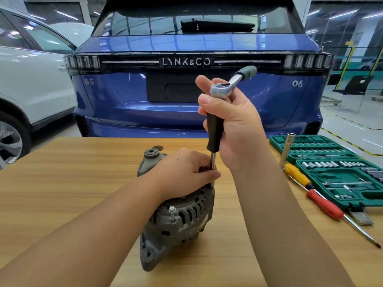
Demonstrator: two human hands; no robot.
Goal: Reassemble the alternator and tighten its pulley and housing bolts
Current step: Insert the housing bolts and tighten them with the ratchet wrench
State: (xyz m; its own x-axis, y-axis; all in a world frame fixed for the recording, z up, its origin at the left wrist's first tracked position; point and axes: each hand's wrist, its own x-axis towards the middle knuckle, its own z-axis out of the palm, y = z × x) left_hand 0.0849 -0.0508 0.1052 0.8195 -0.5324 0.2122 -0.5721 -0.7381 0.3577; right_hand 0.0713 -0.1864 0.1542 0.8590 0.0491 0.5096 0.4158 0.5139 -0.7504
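Behind the wooden table [62,183] we read "LYNK&CO" across the tailgate of the blue car [199,104], with "06" lower on its right, and a white car [31,83] stands at the far left. Near the table's middle we see the grey alternator [178,220], ribbed and slotted with a silver bolt [172,210] standing proud of its housing; the left hand [182,172] lies over its top, fingers pinching the steel shaft of a black-handled driver [214,133]. The right hand [232,125] is wrapped round that handle with a ratchet [230,83] seated on top, while at the right lie a yellow screwdriver [298,175], a red screwdriver [325,206] and an open green socket case [335,168].
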